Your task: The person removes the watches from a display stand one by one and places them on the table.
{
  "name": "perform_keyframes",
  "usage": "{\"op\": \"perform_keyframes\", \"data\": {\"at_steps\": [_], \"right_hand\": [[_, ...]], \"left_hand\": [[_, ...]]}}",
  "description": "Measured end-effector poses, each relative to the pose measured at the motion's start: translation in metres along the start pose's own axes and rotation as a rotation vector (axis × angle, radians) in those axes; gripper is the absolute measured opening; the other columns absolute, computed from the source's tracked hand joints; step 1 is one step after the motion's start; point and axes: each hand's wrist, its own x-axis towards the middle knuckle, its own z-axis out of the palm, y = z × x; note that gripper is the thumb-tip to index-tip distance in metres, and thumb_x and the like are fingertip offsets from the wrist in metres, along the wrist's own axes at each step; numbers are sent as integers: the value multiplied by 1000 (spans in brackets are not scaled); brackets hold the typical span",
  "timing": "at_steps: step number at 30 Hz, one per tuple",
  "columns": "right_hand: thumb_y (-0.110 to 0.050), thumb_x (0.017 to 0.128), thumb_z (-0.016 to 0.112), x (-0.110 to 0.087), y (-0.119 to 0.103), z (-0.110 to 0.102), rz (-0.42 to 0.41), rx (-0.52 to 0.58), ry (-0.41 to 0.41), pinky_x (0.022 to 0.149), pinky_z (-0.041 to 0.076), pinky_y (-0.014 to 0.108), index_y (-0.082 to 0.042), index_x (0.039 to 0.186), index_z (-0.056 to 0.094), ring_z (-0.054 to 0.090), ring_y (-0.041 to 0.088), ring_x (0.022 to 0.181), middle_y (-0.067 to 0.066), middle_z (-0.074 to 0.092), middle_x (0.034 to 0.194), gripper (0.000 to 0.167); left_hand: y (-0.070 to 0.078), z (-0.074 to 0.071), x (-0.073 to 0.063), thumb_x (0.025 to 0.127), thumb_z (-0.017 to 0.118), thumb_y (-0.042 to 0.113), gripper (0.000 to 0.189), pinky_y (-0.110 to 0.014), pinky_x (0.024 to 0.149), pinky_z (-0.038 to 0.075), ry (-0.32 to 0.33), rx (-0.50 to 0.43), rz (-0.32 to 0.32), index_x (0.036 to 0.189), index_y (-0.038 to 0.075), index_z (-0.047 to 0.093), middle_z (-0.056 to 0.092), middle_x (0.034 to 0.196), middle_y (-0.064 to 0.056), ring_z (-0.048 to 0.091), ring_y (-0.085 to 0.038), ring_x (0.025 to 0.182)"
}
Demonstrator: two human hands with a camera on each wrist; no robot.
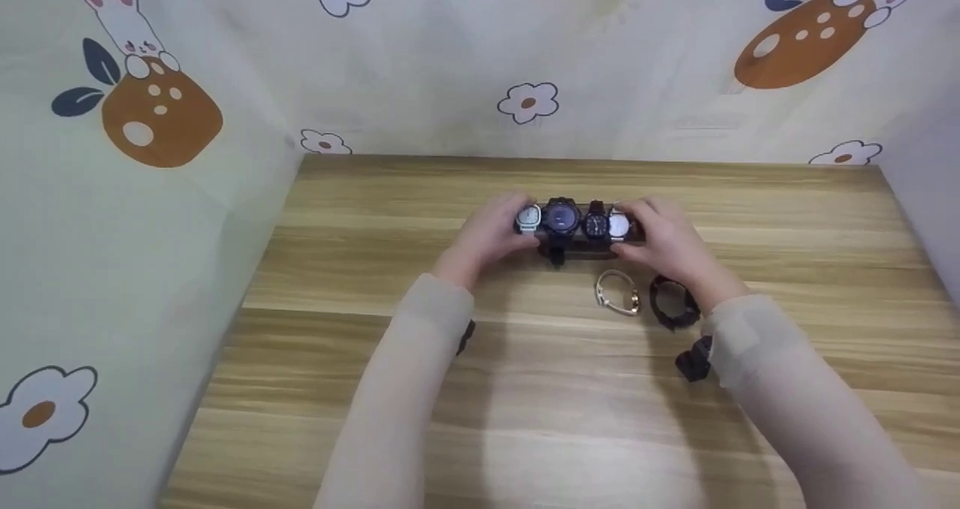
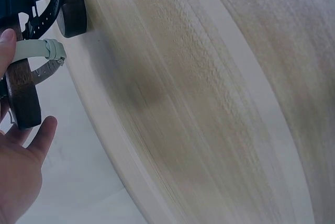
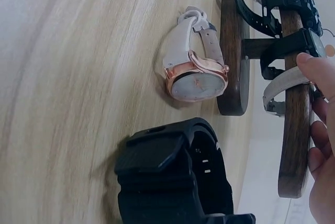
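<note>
One black watch (image 3: 157,177) lies closest. My left hand (image 1: 495,230) pinches a mint watch (image 1: 529,217), my right hand (image 1: 666,240) a white watch (image 1: 619,225), both looped on a dark brown, round-ended stand (image 3: 256,49).

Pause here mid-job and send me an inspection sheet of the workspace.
Surface: wood-grain tabletop, glare near the front.
Job's things: dark wooden stand carrying mint-green watch, large black watch, smaller black watch and white-strapped watch.
Clutter: rose-gold-cased watch and loose black watch, both off the stand; two dark items, partly hidden by the sleeves.
Grippers: left hand grips around the mint-green watch; right hand grips around the white-strapped watch.
Cables: nothing seen.
Surroundings: pale patterned walls.
</note>
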Motion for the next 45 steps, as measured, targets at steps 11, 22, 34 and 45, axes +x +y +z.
{"op": "perform_keyframes", "data": {"at_steps": [11, 22, 34, 45], "right_hand": [[-13, 71, 79, 5, -3, 2, -18, -23, 33, 85, 42, 52, 1, 120, 56, 51, 37, 94, 22, 55, 105, 56], [-12, 73, 77, 2, -1, 1, 29, -12, 12, 82, 45, 51, 0, 120, 56, 52, 36, 91, 21, 53, 104, 53], [-10, 69, 78, 1, 3, -1, -18, -40, 65, 78, 44, 51, 0, 110, 58, 51, 35, 86, 20, 54, 98, 46], [-8, 69, 75, -1, 3, -5, 25, -28, 43, 81, 45, 52, 1, 111, 56, 49, 36, 89, 23, 51, 99, 47]], "left_hand": [[-2, 0, 1, 78, 75, 23, 54, -34, 102, 36, -1, 9, 24, 124, 5, 52, 57, 122, -10, 50, -24, 114], [1, 1, 1, 77, 76, 23, 55, -33, 103, 35, -8, 4, 6, 124, 7, 52, 57, 122, -8, 49, -23, 115], [-1, 2, 1, 77, 76, 25, 53, -33, 100, 37, 7, 22, 15, 121, 6, 53, 58, 118, -8, 51, -22, 111], [0, 0, 0, 77, 76, 24, 52, -32, 100, 37, -3, -1, 9, 120, 6, 53, 57, 118, -8, 51, -23, 111]]}}
